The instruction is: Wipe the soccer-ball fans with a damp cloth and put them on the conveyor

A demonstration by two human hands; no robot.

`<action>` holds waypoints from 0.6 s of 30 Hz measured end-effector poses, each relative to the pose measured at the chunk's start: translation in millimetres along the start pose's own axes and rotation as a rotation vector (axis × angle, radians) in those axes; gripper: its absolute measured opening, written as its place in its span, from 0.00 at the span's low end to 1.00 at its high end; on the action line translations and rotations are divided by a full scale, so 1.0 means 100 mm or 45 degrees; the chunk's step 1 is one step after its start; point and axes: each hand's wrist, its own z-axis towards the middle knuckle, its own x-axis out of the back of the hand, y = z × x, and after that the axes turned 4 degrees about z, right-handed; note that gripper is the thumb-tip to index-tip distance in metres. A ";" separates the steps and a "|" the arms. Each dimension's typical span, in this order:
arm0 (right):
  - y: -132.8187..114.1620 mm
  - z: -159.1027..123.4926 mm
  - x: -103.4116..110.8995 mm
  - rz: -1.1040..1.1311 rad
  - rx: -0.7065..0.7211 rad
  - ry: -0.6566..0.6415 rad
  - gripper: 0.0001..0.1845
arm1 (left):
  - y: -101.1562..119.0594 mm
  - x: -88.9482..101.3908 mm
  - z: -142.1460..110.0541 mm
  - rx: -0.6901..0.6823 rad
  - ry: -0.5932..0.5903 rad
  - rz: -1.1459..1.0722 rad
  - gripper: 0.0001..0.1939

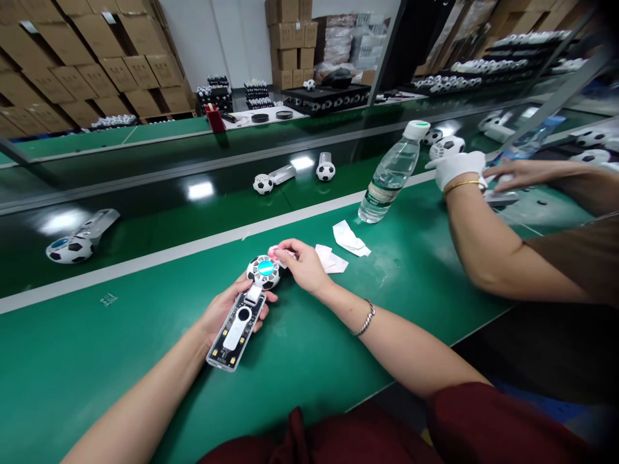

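Note:
In my left hand (232, 306) is a gadget with a football-patterned head (264, 271) and a clear flat handle (236, 332) with a dark circuit board inside. My fingers wrap round its neck, and the handle points toward me. A blue round sticker (265, 268) shows on the head. My right hand (302, 263) is closed in a pinch beside the head, with a small pink-and-white piece (273, 253) at its fingertips; its kind is unclear. Crumpled white papers (331, 260) lie just past my right hand, with another paper (351, 238) farther off.
A water bottle (389, 174) stands at the bench's back edge. Similar football gadgets (70, 249) lie on the dark green belt (193, 219) beyond the pale rail. To the right, a co-worker's gloved hand (459, 171) and bare hand (512, 175) work close by.

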 end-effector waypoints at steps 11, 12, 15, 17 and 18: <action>-0.17 -0.10 0.05 -0.078 0.217 0.027 0.09 | 0.00 0.01 0.01 -0.020 -0.039 -0.005 0.26; -0.19 -0.12 0.04 -0.123 0.281 -0.060 0.08 | -0.01 0.02 0.01 -0.023 -0.044 -0.009 0.25; -0.23 -0.14 0.01 -0.237 0.403 -0.277 0.06 | -0.01 0.03 0.03 -0.017 -0.053 -0.029 0.22; -0.24 -0.14 0.00 -0.276 0.373 -0.237 0.05 | -0.02 0.05 0.04 -0.004 -0.051 -0.046 0.20; -0.24 -0.14 -0.01 -0.287 0.352 -0.206 0.06 | -0.03 0.05 0.04 -0.005 -0.046 -0.053 0.19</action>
